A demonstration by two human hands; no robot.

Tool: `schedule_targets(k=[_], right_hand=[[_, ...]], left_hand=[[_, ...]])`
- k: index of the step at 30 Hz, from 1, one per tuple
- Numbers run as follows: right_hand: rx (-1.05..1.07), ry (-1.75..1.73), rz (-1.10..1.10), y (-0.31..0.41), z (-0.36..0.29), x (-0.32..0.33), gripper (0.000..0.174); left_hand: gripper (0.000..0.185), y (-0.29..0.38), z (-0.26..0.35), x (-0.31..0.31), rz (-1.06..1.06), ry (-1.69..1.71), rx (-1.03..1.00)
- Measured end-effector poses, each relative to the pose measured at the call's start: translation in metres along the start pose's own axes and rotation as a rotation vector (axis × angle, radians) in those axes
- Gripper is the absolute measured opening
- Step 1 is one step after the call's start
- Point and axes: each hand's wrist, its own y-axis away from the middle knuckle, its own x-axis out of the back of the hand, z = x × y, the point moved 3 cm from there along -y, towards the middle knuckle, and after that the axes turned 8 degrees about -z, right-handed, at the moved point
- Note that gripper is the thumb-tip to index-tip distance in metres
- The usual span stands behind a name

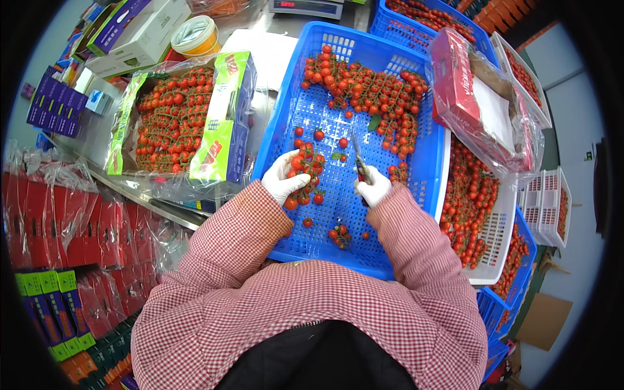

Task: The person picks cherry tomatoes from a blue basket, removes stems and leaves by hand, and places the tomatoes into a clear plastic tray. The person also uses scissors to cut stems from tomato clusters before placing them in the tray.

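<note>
My left hand (286,179), in a white glove, holds a truss of red cherry tomatoes (308,168) over the left side of a blue plastic crate (282,117). Farther right, my right hand (374,187), also gloved, grips a pair of pruning snips (360,163), blades pointing away from me. Whether the blades are parted I cannot tell. Many tomato trusses (365,87) lie at the crate's far end, with loose tomatoes and a small cluster (340,236) on its perforated floor. Left of the crate, a green and purple carton (226,112) in clear plastic holds rows of tomatoes on the vine.
A white crate of tomatoes (502,243) stands right of the blue one, under a red carton (451,73) in plastic. Beyond are a scale (307,7), a yellow and white tub (196,36) and a white cloth (261,53). Red cartons (63,219) stand at lower left.
</note>
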Motion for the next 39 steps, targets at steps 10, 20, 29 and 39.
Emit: schedule_targets(k=[10, 20, 29, 39], right_hand=[[-0.051, 0.35, -0.223, 0.065, -0.045, -0.005, 0.043], [-0.078, 0.013, -0.167, 0.054, -0.024, -0.019, 0.029], [0.131, 0.5, 0.23, -0.059, 0.008, 0.047, 0.035], [-0.652, 1.378, -0.106, -0.128, -0.026, 0.067, 0.037]], left_hand=[[0.065, 0.002, 0.016, -0.009, 0.11, -0.322, -0.058], [0.066, -0.01, 0.003, -0.009, -0.007, -0.295, -0.075], [0.062, -0.008, 0.007, 0.004, -0.048, 0.238, 0.125], [0.052, -0.012, -0.006, 0.004, -0.004, 0.2, 0.302]])
